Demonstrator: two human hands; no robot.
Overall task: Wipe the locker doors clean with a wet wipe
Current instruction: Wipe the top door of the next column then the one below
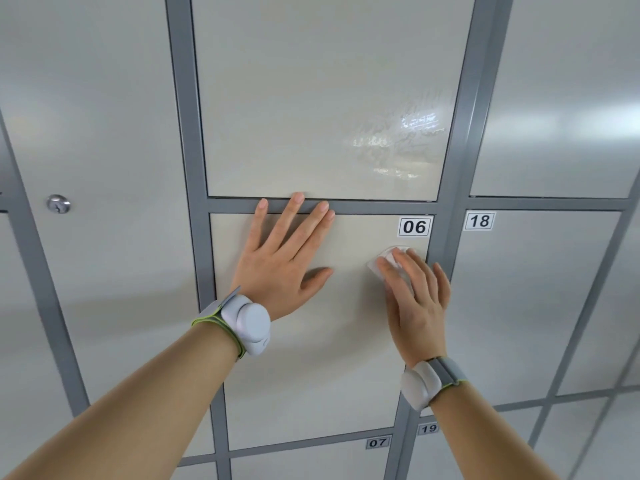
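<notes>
Entry: cream rectangular locker door labelled 06 (311, 358), set in a grey metal frame (188, 150). Our left hand (282, 261) lies flat on it, fingers straight and spread, tips reaching the frame bar above. Our right hand (417, 303) presses a crumpled white wet wipe (389, 258) under straight, close-set fingers at the door's upper right corner, just below the label. The cream door above (294, 109) bears wet streaks, so we judge it wiped. Door 06 seems barely begun, and the pale door labelled 18 (526, 306) looks dry.

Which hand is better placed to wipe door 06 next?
Right. The right hand presses the wipe on door 06, just below the number label. The left hand lies flat on the door and holds no wipe.
</notes>
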